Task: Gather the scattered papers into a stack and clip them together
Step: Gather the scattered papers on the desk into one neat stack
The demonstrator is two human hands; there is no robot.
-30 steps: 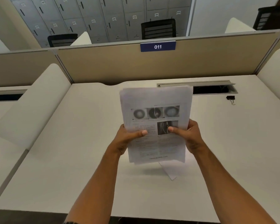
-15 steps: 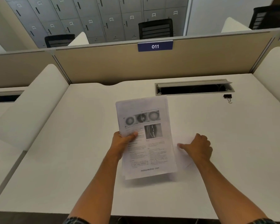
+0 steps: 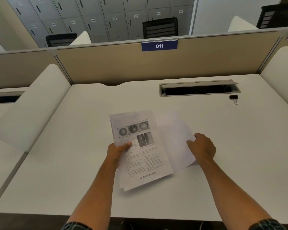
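Fingers of left hand (image 3: 117, 151) curled round paper stack (image 3: 140, 156); right hand (image 3: 202, 147) fingers pinch loose sheet (image 3: 175, 138).

Views: one only, head-worn, wide-angle.
Position: above the near edge of the table (image 3: 73, 163).
Facing: forward and down, toward the partition (image 3: 106, 67) behind.
Nearness: close, forearms entering from the bottom edge.
Overlap: none, single view.

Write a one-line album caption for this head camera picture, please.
Left hand grips a printed paper stack, right hand lifts a loose sheet, binder clip waiting.
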